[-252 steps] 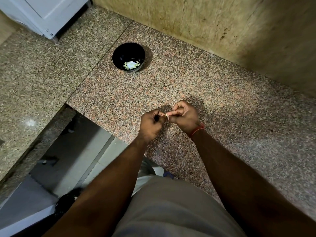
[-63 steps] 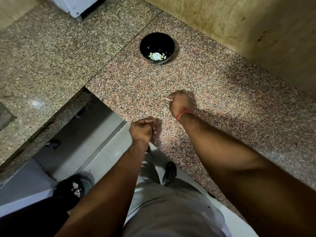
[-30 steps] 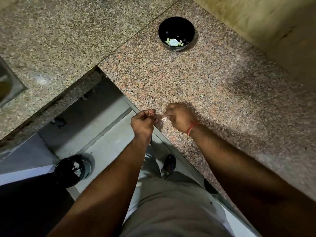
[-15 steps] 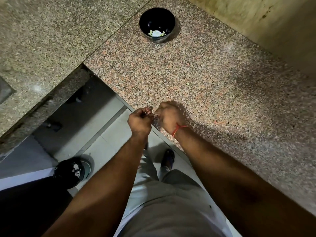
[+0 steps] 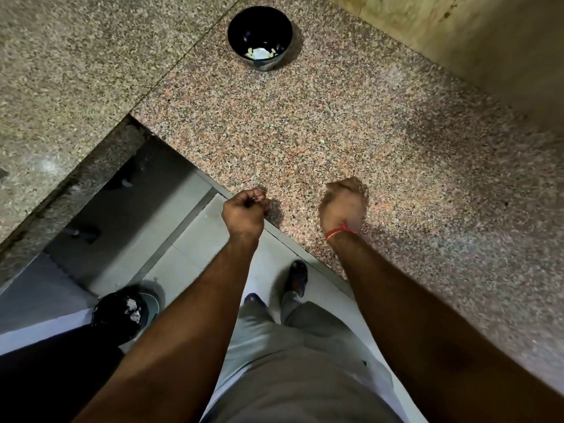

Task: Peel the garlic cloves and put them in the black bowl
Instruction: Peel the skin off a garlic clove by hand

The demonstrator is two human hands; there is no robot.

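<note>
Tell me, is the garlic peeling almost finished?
Partly. Some pale peeled garlic cloves already lie in the round black bowl at the far side of the speckled granite counter. Right now the left hand pinches something small at the counter's edge, too tiny to identify, while the blurred right hand is curled over the counter. No unpeeled cloves show, so I cannot tell how many remain.

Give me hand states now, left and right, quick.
Left hand: fingers curled, pinching a thin pale scrap, likely garlic skin.
Right hand: fingers curled, motion-blurred; cannot tell whether it holds a clove.
</note>
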